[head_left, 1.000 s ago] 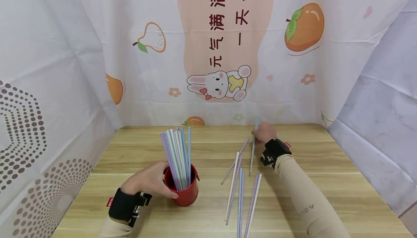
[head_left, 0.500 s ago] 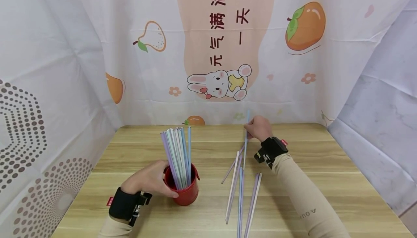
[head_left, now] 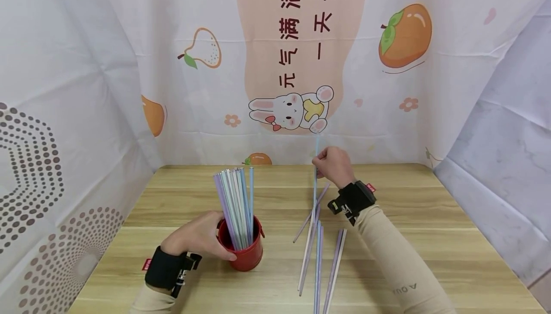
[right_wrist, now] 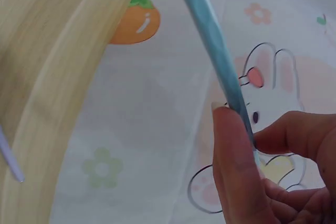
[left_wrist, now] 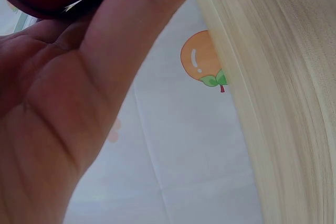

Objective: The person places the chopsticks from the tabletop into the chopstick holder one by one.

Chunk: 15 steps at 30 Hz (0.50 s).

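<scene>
And across it comes: your right grip (head_left: 335, 165) carries the blue straw (head_left: 315, 180) leftward over the far side of the desk (head_left: 430, 237), closer to the red bucket (head_left: 246, 259) than a second ago, but well apart from it. You're pinching tight, thumb to fingertips, straw near upright (can't tell whether its lower end touches anything). Loose straws (head_left: 318, 261) lie nearer you, outside the bucket. Your left grip (head_left: 200, 235) curls round the bucket's left side; inside, a pastel bundle (head_left: 234, 209) leans left.
</scene>
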{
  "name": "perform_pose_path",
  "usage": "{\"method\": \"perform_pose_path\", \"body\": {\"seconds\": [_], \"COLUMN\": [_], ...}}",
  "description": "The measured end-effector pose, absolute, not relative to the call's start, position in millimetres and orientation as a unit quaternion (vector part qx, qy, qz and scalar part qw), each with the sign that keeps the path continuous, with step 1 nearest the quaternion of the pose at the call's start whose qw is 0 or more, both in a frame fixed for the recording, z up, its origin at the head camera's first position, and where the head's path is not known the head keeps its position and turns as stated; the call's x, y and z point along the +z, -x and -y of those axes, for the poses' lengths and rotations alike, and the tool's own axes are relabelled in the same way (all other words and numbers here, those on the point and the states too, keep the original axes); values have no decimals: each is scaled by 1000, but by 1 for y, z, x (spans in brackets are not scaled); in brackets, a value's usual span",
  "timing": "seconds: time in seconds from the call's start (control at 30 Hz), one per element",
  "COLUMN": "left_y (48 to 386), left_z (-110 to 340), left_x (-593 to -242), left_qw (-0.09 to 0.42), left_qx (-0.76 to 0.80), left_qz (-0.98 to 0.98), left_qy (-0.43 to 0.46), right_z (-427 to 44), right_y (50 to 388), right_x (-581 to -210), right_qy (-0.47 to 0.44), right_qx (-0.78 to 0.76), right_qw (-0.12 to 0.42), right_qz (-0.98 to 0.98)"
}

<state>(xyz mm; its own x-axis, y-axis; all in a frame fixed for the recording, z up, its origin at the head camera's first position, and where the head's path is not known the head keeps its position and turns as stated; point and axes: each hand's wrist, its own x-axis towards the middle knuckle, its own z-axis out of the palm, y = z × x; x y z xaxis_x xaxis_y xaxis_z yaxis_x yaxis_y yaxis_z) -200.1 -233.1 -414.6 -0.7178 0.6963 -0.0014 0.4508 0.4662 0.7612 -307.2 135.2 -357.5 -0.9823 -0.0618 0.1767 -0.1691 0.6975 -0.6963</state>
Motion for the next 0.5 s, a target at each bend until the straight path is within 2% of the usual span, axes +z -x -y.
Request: {"method": "perform_pose_path", "body": {"seconds": [0.5], "left_y": [201], "left_z": [233], "left_x": [-415], "left_qw": [162], "left_qx": [395], "left_qz": [-838], "left_qy": [-341], "right_z": [-100], "right_y": [280], "right_x": [-327], "right_qy": [-129], "right_qx": [474], "right_qw": [94], "right_qz": [866]}}
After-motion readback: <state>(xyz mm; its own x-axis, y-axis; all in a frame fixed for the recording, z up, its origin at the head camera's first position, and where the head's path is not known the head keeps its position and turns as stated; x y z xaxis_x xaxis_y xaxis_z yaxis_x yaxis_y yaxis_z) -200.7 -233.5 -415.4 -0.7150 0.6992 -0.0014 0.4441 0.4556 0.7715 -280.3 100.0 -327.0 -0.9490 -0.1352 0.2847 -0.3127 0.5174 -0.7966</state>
